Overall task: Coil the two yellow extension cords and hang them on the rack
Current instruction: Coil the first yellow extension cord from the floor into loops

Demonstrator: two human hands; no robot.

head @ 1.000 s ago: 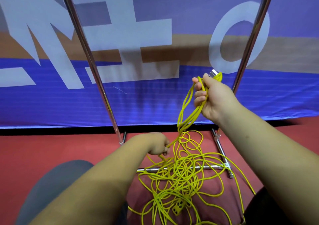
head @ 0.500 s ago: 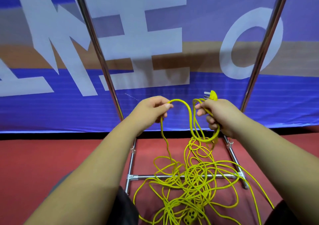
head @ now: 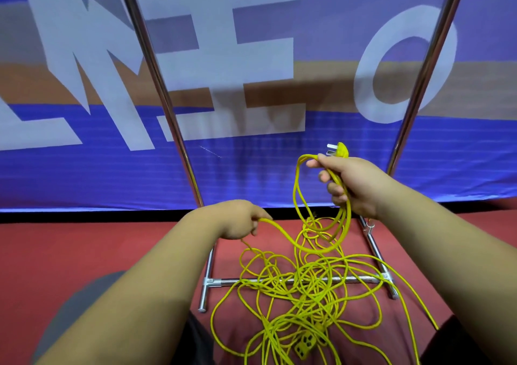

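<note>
A tangle of yellow extension cord (head: pixel 302 289) lies on the red floor, spread over the rack's low crossbar (head: pixel 223 282). My right hand (head: pixel 354 185) grips a few hanging loops of cord, and the yellow plug (head: pixel 338 150) sticks up above its thumb. My left hand (head: pixel 237 222), lower and to the left, pinches a strand that runs down and right into the pile. A yellow socket block (head: pixel 305 346) lies in the tangle near the bottom edge. I cannot tell the two cords apart in the heap.
Two chrome uprights of the rack, the left upright (head: pixel 162 96) and the right upright (head: pixel 419 85), rise on either side of my hands. A blue banner with large white letters (head: pixel 223 71) stands close behind the rack. My grey-clad knee (head: pixel 70 308) is at lower left.
My left hand has dropped from beside the right hand down to the left, drawing a strand out of the pile. The right hand has kept its loops and stays raised.
</note>
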